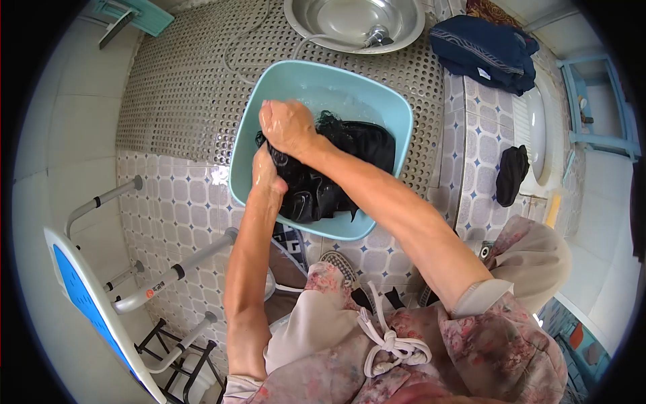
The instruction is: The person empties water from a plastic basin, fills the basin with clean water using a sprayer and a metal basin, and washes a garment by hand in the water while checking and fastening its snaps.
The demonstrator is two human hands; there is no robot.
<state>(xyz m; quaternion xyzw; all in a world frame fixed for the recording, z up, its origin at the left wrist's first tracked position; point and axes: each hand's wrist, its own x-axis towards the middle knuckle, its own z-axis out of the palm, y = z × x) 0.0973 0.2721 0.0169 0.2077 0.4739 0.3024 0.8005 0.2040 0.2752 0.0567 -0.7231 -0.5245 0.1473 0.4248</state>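
A wet black garment point(313, 192) lies bunched in a light blue plastic basin point(403, 128) with some soapy-looking water. My right hand point(288, 128) is closed in a fist above the basin's left part, with black cloth coming out below it. Just beneath, my left hand point(268, 172) is closed around the same garment, its fingers partly hidden by the cloth and the other hand. Both hands look wet. The rest of the garment spreads to the right across the basin floor.
A steel bowl point(303, 23) with a shower head point(378, 36) stands beyond the basin on a perforated mat point(182, 87). Folded dark blue clothing point(484, 54) and a black cloth point(512, 176) lie to the right, near a squat toilet point(538, 128). A blue-and-white shower chair point(91, 296) stands left.
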